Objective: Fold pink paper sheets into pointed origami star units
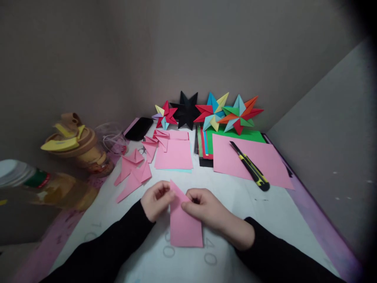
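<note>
A folded pink paper (186, 228) stands near the front middle of the white table, its top right corner slanted down to a point at the upper left. My left hand (157, 200) pinches its upper left edge. On the slanted right edge, my right hand (203, 206) is closed with the thumb in front. Several folded pink pieces (135, 177) lie to the left, beyond my left hand. Square pink sheets (173, 154) are stacked behind the paper in my hands.
A yellow and black cutter (250, 167) rests on a large pink sheet (277, 165) at the right. Paper stars (187, 111) lean on the wall. A phone (139, 129), a tan-lidded cup (79, 145) and a white-capped bottle (50, 186) are at the left.
</note>
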Motion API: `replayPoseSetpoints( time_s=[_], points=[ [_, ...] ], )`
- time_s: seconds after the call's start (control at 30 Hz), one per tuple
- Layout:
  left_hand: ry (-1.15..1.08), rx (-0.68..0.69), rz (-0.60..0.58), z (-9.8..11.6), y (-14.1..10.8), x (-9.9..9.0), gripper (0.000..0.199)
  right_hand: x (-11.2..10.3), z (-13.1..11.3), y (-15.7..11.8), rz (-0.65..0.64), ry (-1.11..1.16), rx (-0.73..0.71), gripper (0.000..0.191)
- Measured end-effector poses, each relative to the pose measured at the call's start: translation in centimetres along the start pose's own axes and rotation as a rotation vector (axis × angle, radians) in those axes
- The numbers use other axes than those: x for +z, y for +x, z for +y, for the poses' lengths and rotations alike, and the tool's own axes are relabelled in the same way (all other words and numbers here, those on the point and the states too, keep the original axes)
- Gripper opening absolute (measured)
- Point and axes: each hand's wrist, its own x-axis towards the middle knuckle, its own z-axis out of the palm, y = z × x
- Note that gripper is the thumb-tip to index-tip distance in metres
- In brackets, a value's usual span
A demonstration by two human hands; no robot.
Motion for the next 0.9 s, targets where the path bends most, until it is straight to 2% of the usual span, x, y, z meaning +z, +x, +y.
replayPoseSetpoints(
  time_s=[0.07, 0.13, 0.3, 0.53, 0.67, 0.83, 0.9],
  points=[
    [0.069, -0.068, -0.148, -0.2, -0.6, 0.5, 0.037, -0.1, 0.1, 0.1, 0.020, -0.002, -0.015, 0.024],
    [0.124, -0.108, -0.209, -0.1, -0.9, 0.7, 0.037, -0.3, 0.2, 0.2, 0.035, 0.005, -0.027, 0.025],
    [0.100, -0.100, -0.085, 0.9, -0.4, 0.2, 0.035, -0.8, 0.6, 0.6, 0.067, 0.083, -0.062, 0.025],
    [0.307, -0.009, -0.022, 1.0, 0.0, -0.1, 0.041, -1.0, 1.1, 0.8, 0.162, 0.146, -0.083, 0.028],
    [0.343, 0.061, -0.007, 1.3, -0.1, -0.1, 0.038, -1.1, 1.3, 0.9, 0.168, 0.143, -0.083, 0.032],
    [0.338, 0.061, 0.006, 1.4, 0.2, -0.6, 0.039, -1.7, 1.9, 1.2, 0.172, 0.209, -0.055, 0.039],
    [0.333, 0.053, 0.013, 1.3, 0.3, -0.9, 0.039, -2.0, 1.9, 1.3, 0.213, 0.240, -0.054, 0.042]
  ],
)
